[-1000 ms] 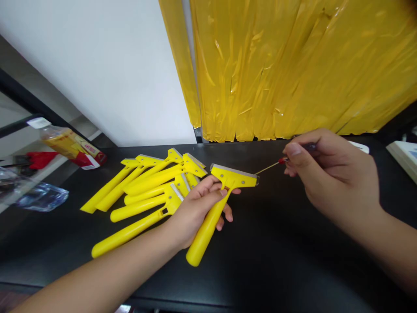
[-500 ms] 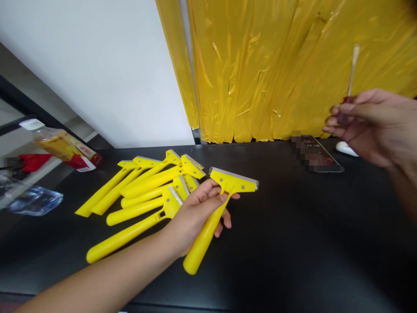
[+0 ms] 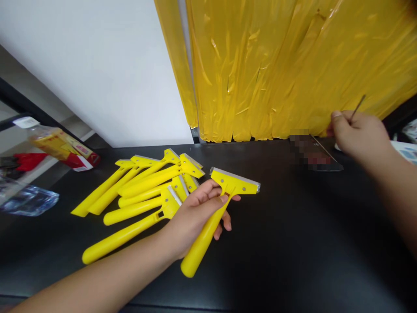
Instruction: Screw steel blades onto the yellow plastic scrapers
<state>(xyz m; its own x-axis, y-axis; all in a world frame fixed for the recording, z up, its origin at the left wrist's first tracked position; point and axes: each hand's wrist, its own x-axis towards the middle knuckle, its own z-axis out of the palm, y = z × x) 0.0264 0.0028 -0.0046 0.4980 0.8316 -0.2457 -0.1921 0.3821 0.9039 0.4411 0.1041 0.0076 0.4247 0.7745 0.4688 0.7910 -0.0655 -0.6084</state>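
Note:
My left hand (image 3: 198,213) is closed around the neck of a yellow scraper (image 3: 208,230). Its wide head, with a metal blade strip and two screws, points away from me above the black surface. Several more yellow scrapers (image 3: 130,213) lie in an overlapping fan to the left of that hand, partly covered by my wrist. At the right, in the air, my right hand (image 3: 361,134) is closed on a screwdriver. The thin metal shaft of the screwdriver (image 3: 358,108) sticks up behind the fingers, while its handle is hidden in the hand.
A phone (image 3: 317,152) lies on the black tabletop (image 3: 293,243) near the back. Behind it hangs yellow plastic sheeting (image 3: 260,69), beside a white panel (image 3: 107,65). On the left are a tipped drink bottle (image 3: 61,143) and a clear blue-tinted plastic item (image 3: 32,198).
My right hand has turned over and lowered, so the screwdriver's shaft now leans and shows less. My left hand and its scraper have barely moved.

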